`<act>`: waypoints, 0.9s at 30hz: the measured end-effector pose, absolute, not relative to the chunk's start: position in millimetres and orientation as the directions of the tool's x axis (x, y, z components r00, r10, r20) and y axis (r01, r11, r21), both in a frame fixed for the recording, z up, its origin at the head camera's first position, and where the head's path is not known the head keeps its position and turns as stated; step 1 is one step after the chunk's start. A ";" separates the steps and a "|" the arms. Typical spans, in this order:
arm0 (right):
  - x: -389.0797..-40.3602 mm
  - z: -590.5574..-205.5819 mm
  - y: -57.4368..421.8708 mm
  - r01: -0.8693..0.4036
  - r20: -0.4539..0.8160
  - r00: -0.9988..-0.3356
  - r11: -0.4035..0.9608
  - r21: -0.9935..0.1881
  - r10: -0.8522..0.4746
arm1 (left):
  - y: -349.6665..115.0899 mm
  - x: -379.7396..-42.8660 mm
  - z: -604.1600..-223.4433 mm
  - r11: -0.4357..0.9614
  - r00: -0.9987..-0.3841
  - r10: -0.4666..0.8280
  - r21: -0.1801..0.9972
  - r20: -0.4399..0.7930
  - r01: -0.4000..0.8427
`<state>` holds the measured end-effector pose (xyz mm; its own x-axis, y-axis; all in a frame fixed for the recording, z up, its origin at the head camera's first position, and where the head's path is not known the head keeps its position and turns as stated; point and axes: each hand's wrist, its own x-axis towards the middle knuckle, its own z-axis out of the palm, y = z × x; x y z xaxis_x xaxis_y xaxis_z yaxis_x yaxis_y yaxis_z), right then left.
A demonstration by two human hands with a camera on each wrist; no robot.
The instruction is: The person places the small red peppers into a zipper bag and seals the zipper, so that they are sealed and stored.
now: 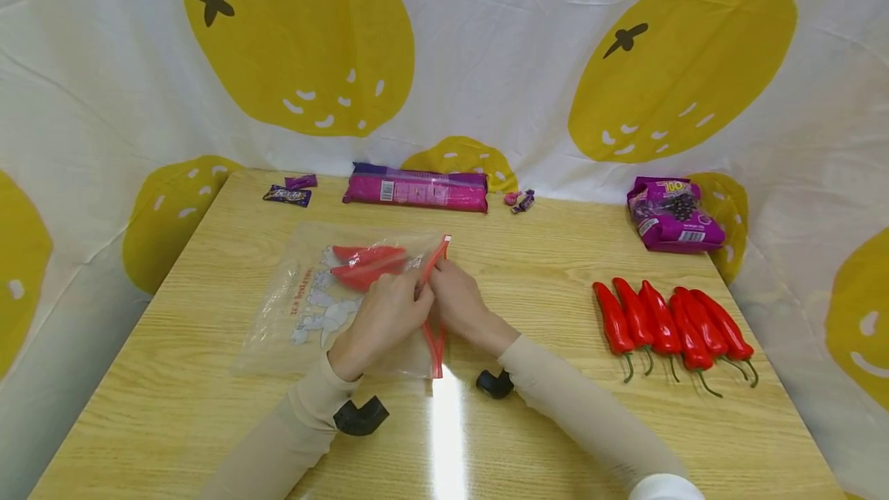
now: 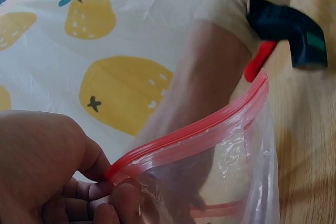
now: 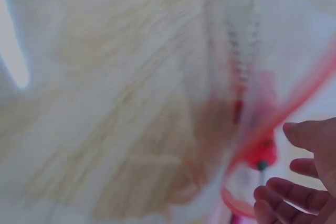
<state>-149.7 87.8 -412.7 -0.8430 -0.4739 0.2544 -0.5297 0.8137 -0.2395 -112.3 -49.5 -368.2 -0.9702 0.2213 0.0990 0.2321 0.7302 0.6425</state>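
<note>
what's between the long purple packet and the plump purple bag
Small wrapped sweets lie there, nearer the long packet than the plump bag, in the head view.

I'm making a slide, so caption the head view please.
Left hand pinching a red-edged zip bag, right hand at its mouth, two red peppers inside.

A curtained-off corner, home or studio unclear: white cloth point(image 1: 486, 60) printed with yellow fruit point(image 1: 305, 37) hangs on three sides of a wood-grain counter point(image 1: 208, 276).
</note>
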 end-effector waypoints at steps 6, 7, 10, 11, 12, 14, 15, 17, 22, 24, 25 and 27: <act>-128.4 -395.6 136.7 -0.575 0.379 -0.799 0.780 -0.249 -0.468 | -50.2 -112.6 -368.4 0.724 -0.973 0.216 0.654 0.084 0.218; -124.2 -393.0 148.2 -0.567 0.394 -0.799 0.786 -0.244 -0.454 | -50.3 -112.6 -368.7 0.724 -0.971 0.218 0.651 0.097 0.228; -113.5 -390.1 186.3 -0.524 0.437 -0.805 0.826 -0.206 -0.401 | -50.9 -112.5 -368.9 0.718 -0.968 0.218 0.651 0.126 0.247; -110.6 -390.6 199.6 -0.502 0.449 -0.809 0.843 -0.190 -0.381 | -51.1 -112.5 -369.1 0.717 -0.968 0.216 0.652 0.126 0.245; -108.2 -392.0 212.9 -0.479 0.461 -0.811 0.861 -0.171 -0.360 | -51.2 -112.5 -369.1 0.715 -0.969 0.214 0.655 0.124 0.242; -104.2 -396.1 239.4 -0.423 0.484 -0.817 0.897 -0.132 -0.314 | -51.7 -113.1 -368.6 0.714 -0.970 0.213 0.659 0.117 0.236; -102.2 -398.2 252.2 -0.390 0.491 -0.821 0.914 -0.109 -0.292 | -51.9 -113.3 -368.5 0.715 -0.970 0.213 0.659 0.113 0.234; -97.9 -401.1 275.8 -0.315 0.504 -0.830 0.946 -0.071 -0.238 | -52.2 -113.6 -368.5 0.716 -0.971 0.214 0.659 0.106 0.230; -85.5 -405.4 317.1 -0.165 0.516 -0.844 0.986 0.006 -0.144 | -52.8 -113.6 -368.5 0.714 -0.971 0.222 0.664 0.087 0.222; -81.2 -407.7 324.7 -0.144 0.502 -0.853 0.989 0.034 -0.142 | -53.0 -113.4 -368.6 0.715 -0.970 0.224 0.661 0.091 0.227; -79.4 -409.3 326.9 -0.141 0.490 -0.860 0.989 0.045 -0.145 | -53.2 -113.3 -368.6 0.715 -0.970 0.224 0.660 0.096 0.231; -76.3 -412.6 328.7 -0.145 0.461 -0.873 0.987 0.066 -0.159 | -53.5 -113.5 -369.1 0.719 -0.968 0.226 0.651 0.112 0.243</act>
<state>-76.3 328.7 -412.6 -0.8730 -0.1594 0.4610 -0.1452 0.9872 0.0663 -113.5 -53.5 -369.1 -0.9678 0.2256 0.1118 0.2428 0.7191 0.6511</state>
